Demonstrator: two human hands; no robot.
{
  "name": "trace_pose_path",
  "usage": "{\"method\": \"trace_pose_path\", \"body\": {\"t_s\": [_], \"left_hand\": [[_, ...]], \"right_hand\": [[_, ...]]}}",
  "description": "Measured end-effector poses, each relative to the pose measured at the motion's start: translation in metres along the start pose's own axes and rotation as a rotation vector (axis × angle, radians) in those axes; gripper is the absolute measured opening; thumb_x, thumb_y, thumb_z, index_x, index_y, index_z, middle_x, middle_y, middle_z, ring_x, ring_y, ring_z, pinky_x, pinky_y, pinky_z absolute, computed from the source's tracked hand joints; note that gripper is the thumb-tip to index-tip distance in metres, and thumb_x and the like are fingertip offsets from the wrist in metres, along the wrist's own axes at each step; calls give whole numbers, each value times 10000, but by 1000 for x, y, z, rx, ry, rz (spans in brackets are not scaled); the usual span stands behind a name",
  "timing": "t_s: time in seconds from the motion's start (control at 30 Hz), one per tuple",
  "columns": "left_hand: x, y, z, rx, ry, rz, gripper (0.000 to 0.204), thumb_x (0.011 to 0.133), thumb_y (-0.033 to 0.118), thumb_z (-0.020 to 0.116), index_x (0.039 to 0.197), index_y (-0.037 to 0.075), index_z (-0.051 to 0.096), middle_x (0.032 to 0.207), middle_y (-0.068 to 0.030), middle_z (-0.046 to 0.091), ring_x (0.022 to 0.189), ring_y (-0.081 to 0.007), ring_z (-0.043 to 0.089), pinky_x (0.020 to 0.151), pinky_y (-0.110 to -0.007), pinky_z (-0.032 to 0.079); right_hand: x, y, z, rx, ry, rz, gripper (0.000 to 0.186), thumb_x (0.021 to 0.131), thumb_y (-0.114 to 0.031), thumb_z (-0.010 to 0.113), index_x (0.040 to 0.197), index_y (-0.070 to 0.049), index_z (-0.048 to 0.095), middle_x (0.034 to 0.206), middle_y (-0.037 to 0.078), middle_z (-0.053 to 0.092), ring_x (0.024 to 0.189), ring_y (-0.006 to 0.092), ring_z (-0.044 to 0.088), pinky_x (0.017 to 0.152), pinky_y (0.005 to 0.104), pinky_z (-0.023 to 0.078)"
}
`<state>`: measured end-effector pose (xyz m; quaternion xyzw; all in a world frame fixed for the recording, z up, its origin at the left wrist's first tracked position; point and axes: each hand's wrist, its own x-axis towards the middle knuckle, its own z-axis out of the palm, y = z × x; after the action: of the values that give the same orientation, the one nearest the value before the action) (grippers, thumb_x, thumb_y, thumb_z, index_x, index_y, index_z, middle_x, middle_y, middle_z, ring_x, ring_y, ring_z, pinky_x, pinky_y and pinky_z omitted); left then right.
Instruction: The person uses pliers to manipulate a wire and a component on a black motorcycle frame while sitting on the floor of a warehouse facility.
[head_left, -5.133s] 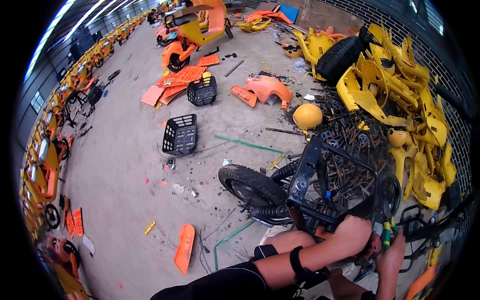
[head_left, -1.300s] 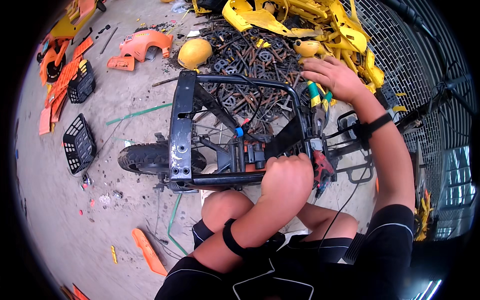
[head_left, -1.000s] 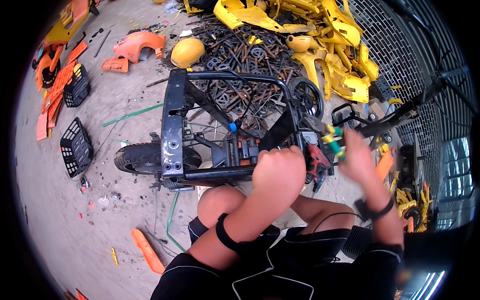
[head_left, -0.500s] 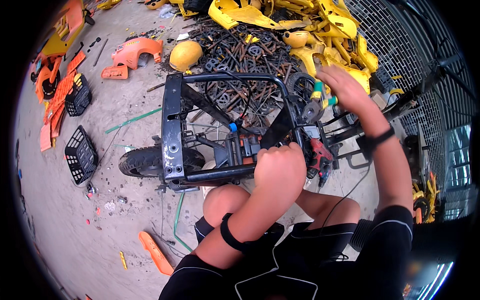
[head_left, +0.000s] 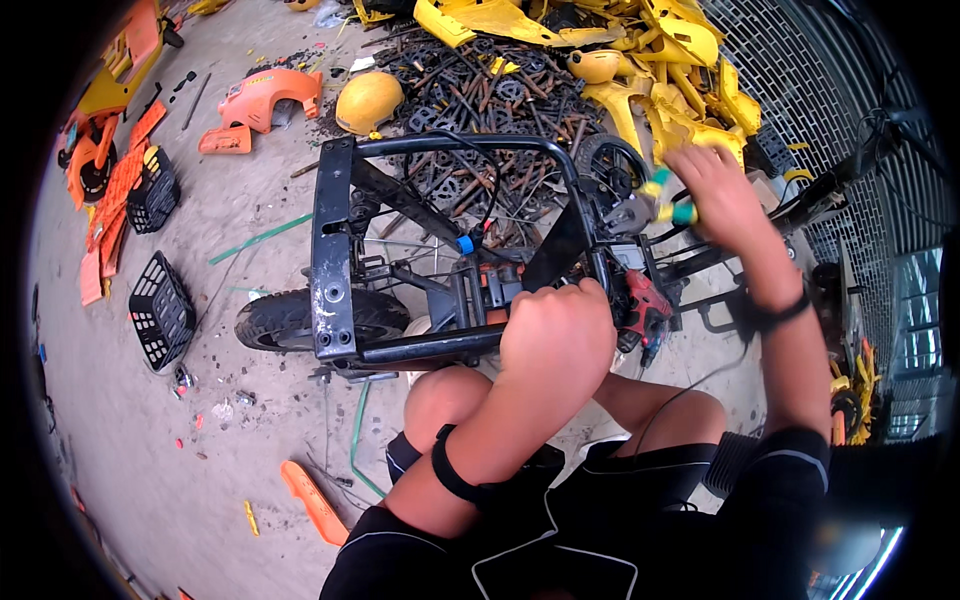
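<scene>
A stripped black bike frame lies in front of me, its wheel at the left. My left hand is closed over the frame's near right corner; its fingertips are mostly hidden. In my right hand are the green and yellow handles of heavy pliers, which look like cutters. The pliers' grey head is over the frame's right end, close to a grey box-like part. A red and black power drill rests just right of my left hand. A blue connector shows inside the frame.
Beyond the frame lies a heap of rusty cranks and rods, with yellow body panels behind. Left on the floor are black baskets, an orange fender and a yellow round shell. A loose orange strip lies near my leg.
My right hand and the pliers have shifted slightly right. The frame's left end sits a little farther left in the picture. My left hand stays at the corner.
</scene>
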<state>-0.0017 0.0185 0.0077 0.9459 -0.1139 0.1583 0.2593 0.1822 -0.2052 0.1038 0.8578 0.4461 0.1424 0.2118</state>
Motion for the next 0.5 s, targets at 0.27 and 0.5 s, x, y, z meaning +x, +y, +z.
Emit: {"method": "trace_pose_path", "body": {"t_s": [0.27, 0.5], "left_hand": [[-2, 10, -5, -132, -72, -35, 165, 793, 172, 676, 771, 31, 593, 647, -114, 646, 588, -294, 692, 548, -417, 552], [-4, 10, 6, 32, 28, -56, 142, 755, 160, 691, 763, 62, 589, 643, -84, 642, 575, -251, 675, 538, -391, 516]], "right_hand": [[-98, -144, -42, 225, -73, 595, 694, 682, -23, 739, 1326, 93, 508, 1035, 244, 617, 957, 434, 620, 863, 493, 508], [-58, -51, -22, 230, -10, 299, 727, 687, 54, 705, 1387, -20, 523, 1285, 217, 626, 1208, 452, 580, 1057, 478, 466]]}}
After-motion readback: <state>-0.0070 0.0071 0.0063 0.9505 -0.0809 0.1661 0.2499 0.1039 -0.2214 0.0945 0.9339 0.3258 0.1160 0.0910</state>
